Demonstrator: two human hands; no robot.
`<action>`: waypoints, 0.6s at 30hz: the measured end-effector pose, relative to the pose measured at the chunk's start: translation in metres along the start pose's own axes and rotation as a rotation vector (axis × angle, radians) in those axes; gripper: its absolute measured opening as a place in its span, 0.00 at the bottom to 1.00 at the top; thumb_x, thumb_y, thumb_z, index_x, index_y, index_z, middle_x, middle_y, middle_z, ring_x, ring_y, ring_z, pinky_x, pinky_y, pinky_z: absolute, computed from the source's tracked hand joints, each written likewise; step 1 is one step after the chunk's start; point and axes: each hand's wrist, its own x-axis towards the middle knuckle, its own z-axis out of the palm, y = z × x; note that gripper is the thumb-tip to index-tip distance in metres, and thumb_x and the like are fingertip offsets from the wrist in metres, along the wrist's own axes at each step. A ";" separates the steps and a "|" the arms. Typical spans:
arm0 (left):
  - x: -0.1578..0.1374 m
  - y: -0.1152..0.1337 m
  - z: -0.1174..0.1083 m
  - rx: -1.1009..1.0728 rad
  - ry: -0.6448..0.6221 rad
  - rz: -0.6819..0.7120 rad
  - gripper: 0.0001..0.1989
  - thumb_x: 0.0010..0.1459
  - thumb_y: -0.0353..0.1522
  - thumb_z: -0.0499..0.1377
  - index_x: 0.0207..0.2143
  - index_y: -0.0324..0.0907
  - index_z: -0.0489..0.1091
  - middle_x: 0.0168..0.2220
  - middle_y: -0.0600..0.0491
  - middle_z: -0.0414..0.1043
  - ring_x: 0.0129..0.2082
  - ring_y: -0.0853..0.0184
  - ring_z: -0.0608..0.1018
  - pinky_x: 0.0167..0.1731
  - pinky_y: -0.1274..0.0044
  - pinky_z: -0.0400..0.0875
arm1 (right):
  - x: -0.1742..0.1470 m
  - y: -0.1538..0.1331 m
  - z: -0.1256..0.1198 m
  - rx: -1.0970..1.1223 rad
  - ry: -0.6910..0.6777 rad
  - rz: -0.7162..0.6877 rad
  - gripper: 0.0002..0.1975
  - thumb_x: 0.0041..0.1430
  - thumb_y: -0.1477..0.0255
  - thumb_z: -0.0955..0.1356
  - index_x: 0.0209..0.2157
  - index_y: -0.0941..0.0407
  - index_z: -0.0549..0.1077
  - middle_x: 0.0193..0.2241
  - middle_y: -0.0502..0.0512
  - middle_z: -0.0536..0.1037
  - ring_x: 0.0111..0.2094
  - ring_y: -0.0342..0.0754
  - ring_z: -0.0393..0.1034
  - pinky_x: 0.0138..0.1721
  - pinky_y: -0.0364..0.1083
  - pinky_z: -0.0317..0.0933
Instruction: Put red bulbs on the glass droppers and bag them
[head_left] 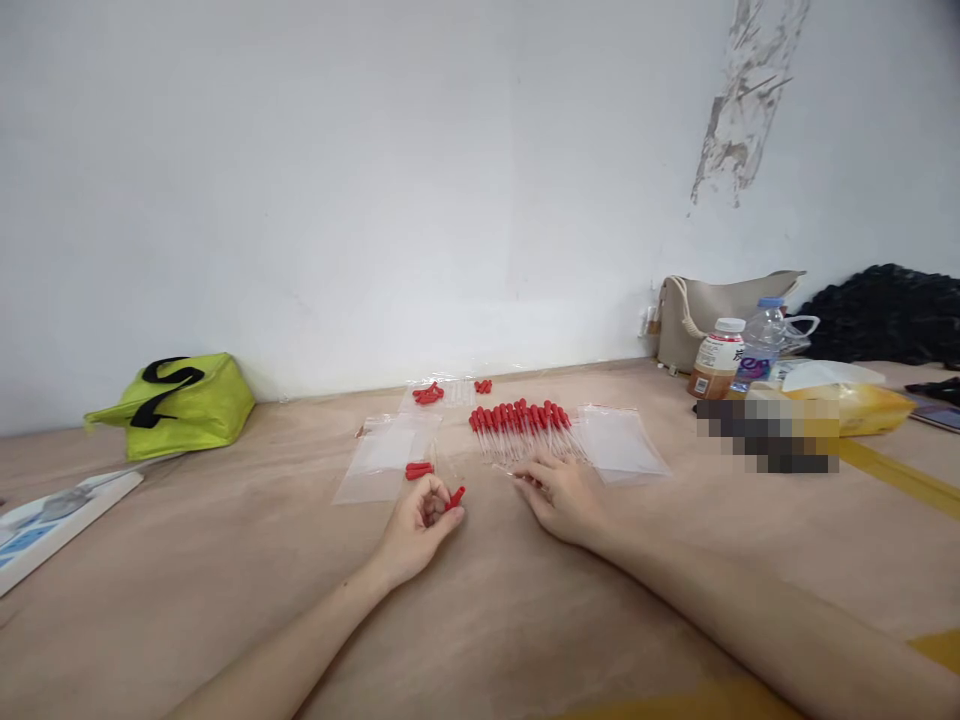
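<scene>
Red bulb (455,497) in left hand (417,532)

Left side: black-handled lime-green soft bag (217,410); white-edged blue-printed flat panel (56,520)
Right rear: rope-strapped beige bag (724,305); black ruffled heap (885,315)
Right front: white-capped bottle of brown drink (718,362); blue-capped clear bottle (760,345); yellow-and-white soft packet (870,405)
Backdrop: white wall (375,180), peeling patch (739,135) upper right

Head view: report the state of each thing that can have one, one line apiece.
Red cap, held in the left grip
Red-topped droppers, lying side by side
Loose red caps, lying together
Clear bags, lying flat
Brown bottle, capped, standing
Water bottle, capped, standing
Tissue pack, open, tissue sticking out
Lime bag, cannot tell whether open or shut
Wall, damaged at upper right
</scene>
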 end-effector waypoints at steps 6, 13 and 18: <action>-0.003 -0.006 0.004 0.061 -0.051 0.017 0.09 0.54 0.34 0.55 0.28 0.41 0.56 0.22 0.60 0.57 0.20 0.75 0.60 0.22 0.83 0.54 | -0.007 -0.008 0.006 0.006 0.059 -0.126 0.09 0.58 0.72 0.60 0.36 0.55 0.71 0.31 0.53 0.73 0.33 0.43 0.64 0.39 0.46 0.49; -0.002 -0.007 0.004 0.081 -0.047 0.034 0.10 0.53 0.34 0.56 0.27 0.41 0.56 0.23 0.60 0.58 0.21 0.75 0.62 0.23 0.83 0.57 | -0.005 -0.016 0.010 -0.010 0.055 -0.193 0.10 0.58 0.72 0.59 0.35 0.56 0.71 0.29 0.53 0.72 0.30 0.41 0.63 0.40 0.47 0.47; -0.002 -0.005 0.005 0.005 -0.037 0.045 0.13 0.52 0.34 0.57 0.40 0.42 0.59 0.29 0.56 0.64 0.25 0.72 0.68 0.26 0.81 0.62 | -0.003 -0.015 0.011 -0.014 0.026 -0.205 0.10 0.58 0.72 0.60 0.34 0.56 0.72 0.28 0.52 0.72 0.29 0.41 0.62 0.40 0.47 0.46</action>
